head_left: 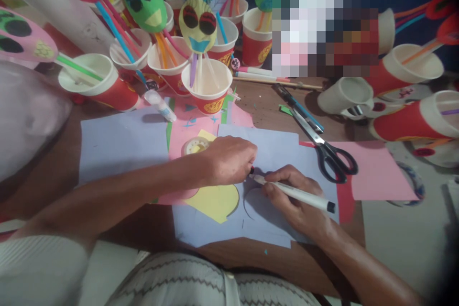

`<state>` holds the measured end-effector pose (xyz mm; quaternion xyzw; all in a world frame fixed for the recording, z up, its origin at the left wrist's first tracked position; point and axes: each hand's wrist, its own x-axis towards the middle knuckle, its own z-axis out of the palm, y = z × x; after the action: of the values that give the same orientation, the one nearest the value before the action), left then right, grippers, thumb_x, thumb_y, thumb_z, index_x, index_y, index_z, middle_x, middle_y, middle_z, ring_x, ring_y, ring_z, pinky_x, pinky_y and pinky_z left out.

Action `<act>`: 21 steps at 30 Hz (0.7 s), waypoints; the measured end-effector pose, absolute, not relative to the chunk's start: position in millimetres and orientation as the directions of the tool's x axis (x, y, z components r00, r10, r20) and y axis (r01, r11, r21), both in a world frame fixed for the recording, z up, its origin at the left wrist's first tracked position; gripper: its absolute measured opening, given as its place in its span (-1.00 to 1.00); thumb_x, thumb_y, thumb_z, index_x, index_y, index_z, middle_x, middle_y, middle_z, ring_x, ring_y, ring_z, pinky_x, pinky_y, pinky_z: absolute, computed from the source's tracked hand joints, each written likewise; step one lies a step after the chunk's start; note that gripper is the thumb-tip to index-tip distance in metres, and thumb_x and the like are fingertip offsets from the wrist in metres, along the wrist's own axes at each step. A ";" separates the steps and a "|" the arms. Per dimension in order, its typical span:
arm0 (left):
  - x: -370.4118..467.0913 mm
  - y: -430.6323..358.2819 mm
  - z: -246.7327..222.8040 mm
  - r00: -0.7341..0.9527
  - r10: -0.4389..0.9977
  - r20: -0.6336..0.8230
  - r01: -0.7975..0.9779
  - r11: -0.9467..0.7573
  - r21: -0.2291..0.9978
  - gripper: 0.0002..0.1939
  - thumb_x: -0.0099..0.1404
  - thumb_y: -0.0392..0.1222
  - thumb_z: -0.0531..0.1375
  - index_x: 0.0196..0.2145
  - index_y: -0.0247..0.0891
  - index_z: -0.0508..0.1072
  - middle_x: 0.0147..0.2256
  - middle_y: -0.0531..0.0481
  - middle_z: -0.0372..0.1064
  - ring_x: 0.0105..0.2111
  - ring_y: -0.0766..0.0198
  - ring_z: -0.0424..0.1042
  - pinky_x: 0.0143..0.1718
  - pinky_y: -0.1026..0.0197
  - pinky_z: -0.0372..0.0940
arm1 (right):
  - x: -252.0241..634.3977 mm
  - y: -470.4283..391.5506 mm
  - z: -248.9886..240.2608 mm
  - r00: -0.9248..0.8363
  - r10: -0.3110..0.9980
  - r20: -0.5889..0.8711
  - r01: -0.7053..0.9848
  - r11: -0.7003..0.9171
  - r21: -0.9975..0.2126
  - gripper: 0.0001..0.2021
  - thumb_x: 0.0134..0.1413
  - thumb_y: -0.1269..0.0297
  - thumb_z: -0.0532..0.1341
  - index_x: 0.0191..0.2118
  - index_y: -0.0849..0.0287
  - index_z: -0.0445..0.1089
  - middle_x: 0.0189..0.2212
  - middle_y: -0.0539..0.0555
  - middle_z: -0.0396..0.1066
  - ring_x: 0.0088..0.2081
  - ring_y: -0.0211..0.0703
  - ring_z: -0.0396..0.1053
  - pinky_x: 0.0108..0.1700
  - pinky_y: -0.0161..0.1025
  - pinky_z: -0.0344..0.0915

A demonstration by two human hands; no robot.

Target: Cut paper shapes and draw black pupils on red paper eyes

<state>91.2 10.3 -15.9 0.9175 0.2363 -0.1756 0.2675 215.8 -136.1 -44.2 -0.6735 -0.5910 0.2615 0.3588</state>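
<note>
My right hand (294, 193) holds a white marker (301, 196), its tip pointing left and its black end pointing right. Close to that tip, my left hand (233, 160) is closed round something small and dark, mostly hidden by the fingers. Both hands are over blue paper (265, 220), which bears a curved drawn line. Beside that line lies a yellow paper shape (215, 201), partly under my left forearm. A roll of tape (196, 146) sits just behind my left wrist, on pink paper (182, 126).
Black-handled scissors (335, 160) and a blue pen (308, 114) lie at the right. A glue stick (160, 105) is behind the papers. Several red cups (211, 100) with paper faces on straws stand at the back. A white mug (346, 98) is at the back right.
</note>
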 end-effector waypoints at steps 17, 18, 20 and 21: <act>91.9 10.2 -15.1 0.828 0.328 -0.455 0.521 -0.750 0.408 -0.86 0.15 -0.27 0.07 -0.38 -0.20 0.43 -0.38 -0.02 0.49 -0.38 0.15 0.43 -0.50 0.21 0.08 | 215.3 -134.4 -39.7 0.158 0.984 0.087 0.659 -0.040 -0.751 -0.96 0.04 0.37 0.15 -0.41 0.16 0.33 -0.60 -0.06 0.45 -0.59 -0.28 0.41 -0.56 -0.38 0.25; 92.0 10.1 -15.2 0.828 0.327 -0.456 0.521 -0.750 0.408 -0.87 0.15 -0.27 0.08 -0.38 -0.20 0.43 -0.38 -0.02 0.49 -0.38 0.15 0.43 -0.50 0.21 0.07 | 215.6 -134.7 -39.7 0.159 0.984 0.085 0.662 -0.042 -0.748 -0.95 0.04 0.36 0.15 -0.41 0.15 0.33 -0.61 -0.06 0.45 -0.61 -0.29 0.40 -0.56 -0.38 0.25; 92.3 10.2 -15.5 0.826 0.326 -0.460 0.522 -0.749 0.407 -0.87 0.14 -0.27 0.08 -0.38 -0.20 0.42 -0.38 -0.02 0.49 -0.38 0.14 0.43 -0.51 0.21 0.06 | 215.9 -135.4 -40.1 0.165 0.983 0.080 0.666 -0.051 -0.744 -0.94 0.04 0.35 0.15 -0.42 0.15 0.33 -0.62 -0.06 0.44 -0.63 -0.29 0.38 -0.56 -0.37 0.26; 92.4 10.2 -15.6 0.824 0.326 -0.463 0.524 -0.749 0.405 -0.88 0.14 -0.28 0.08 -0.39 -0.20 0.42 -0.38 -0.02 0.49 -0.38 0.14 0.43 -0.52 0.21 0.06 | 215.8 -135.7 -40.2 0.168 0.983 0.076 0.665 -0.056 -0.745 -0.94 0.04 0.35 0.14 -0.42 0.15 0.32 -0.62 -0.06 0.45 -0.63 -0.29 0.38 -0.55 -0.37 0.26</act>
<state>92.4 10.2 -15.6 0.9167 0.2320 -0.1846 0.2678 215.8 -135.7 -40.2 -0.6870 -0.5997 0.2371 0.3349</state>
